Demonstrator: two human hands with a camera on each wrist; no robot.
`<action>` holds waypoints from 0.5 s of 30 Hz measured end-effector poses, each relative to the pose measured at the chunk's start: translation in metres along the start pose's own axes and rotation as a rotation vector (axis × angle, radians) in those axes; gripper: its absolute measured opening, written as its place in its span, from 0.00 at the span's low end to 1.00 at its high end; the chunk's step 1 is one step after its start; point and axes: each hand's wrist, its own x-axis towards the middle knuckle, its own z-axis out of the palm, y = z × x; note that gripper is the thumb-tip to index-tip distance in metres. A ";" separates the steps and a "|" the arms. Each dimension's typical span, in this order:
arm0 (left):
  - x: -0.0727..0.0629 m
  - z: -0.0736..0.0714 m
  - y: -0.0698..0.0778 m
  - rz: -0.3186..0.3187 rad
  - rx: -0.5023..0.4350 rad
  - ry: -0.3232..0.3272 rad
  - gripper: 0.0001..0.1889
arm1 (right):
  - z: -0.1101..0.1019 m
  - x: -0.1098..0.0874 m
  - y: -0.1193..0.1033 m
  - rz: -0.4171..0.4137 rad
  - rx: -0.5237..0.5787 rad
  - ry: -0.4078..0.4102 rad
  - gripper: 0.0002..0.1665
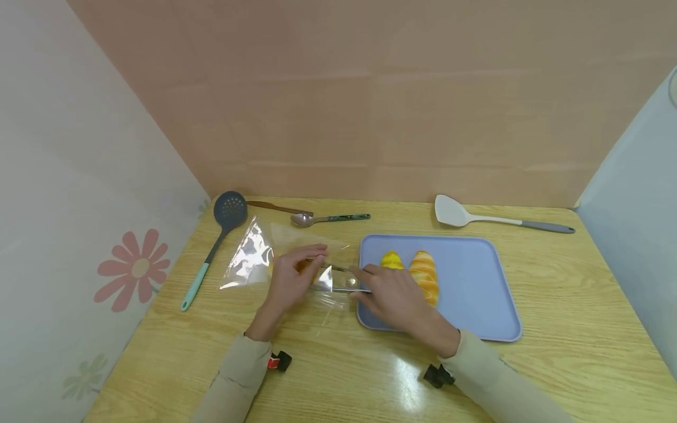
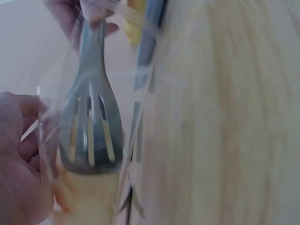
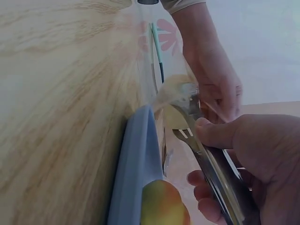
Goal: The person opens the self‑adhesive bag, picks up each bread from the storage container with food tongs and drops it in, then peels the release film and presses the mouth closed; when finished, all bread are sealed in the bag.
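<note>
My left hand (image 1: pixel 291 276) pinches the rim of a clear plastic bag (image 1: pixel 247 258) lying toward the left of the table. In my right hand (image 1: pixel 394 296) are metal tongs (image 3: pixel 218 176), gripped along their arms and pointing left into the bag's mouth. Through the film in the left wrist view, the tongs' slotted head lies against a golden-brown bread (image 2: pixel 86 199). In the head view my left hand hides most of that bread. Beneath and beside my right hand, a yellow bread (image 1: pixel 391 259) and a striped roll (image 1: pixel 425 276) rest on a blue tray (image 1: pixel 471 288).
Left of the bag lies a dark skimmer (image 1: pixel 230 210) with a mint handle. Behind the bag are a brown wooden utensil (image 1: pixel 277 207) and a spoon (image 1: pixel 304 220). A white spatula (image 1: pixel 451 212) lies behind the tray. Walls stand at the back and both sides.
</note>
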 end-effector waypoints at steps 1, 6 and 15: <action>0.000 0.000 0.002 0.000 -0.018 0.009 0.07 | 0.001 0.001 -0.001 -0.002 0.001 0.003 0.31; -0.001 0.004 0.014 -0.011 -0.077 0.020 0.06 | 0.006 0.005 -0.004 -0.018 -0.028 0.003 0.31; 0.001 0.003 0.009 0.019 0.082 0.024 0.05 | 0.005 0.003 -0.005 0.021 -0.043 0.004 0.31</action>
